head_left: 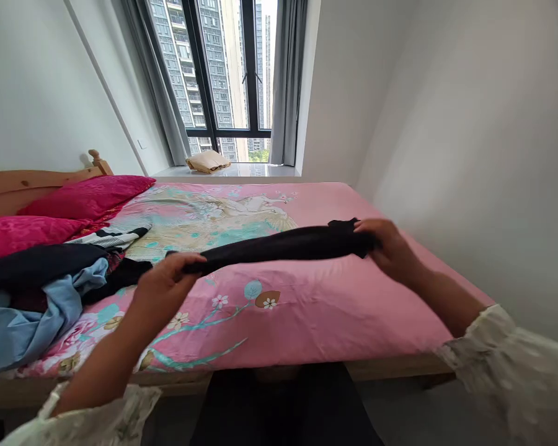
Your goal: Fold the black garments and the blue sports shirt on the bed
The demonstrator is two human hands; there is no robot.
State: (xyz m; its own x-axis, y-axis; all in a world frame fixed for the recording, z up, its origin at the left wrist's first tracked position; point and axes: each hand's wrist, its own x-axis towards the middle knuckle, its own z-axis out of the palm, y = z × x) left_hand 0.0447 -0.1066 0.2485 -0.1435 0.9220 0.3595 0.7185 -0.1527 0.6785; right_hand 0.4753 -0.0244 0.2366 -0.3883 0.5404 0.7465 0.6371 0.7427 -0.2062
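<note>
A long black cloth is stretched sideways in the air above the bed, gathered into a narrow band. My left hand is closed on its left end. At the other end, slightly higher, my right hand grips the fabric, and a bit of it sticks up beside the fingers. Below the cloth lies the pink flowered bed sheet.
A pile of clothes, including a light blue garment, lies on the bed at the left. Behind it are red pillows and a wooden headboard. A beige folded item rests on the window sill.
</note>
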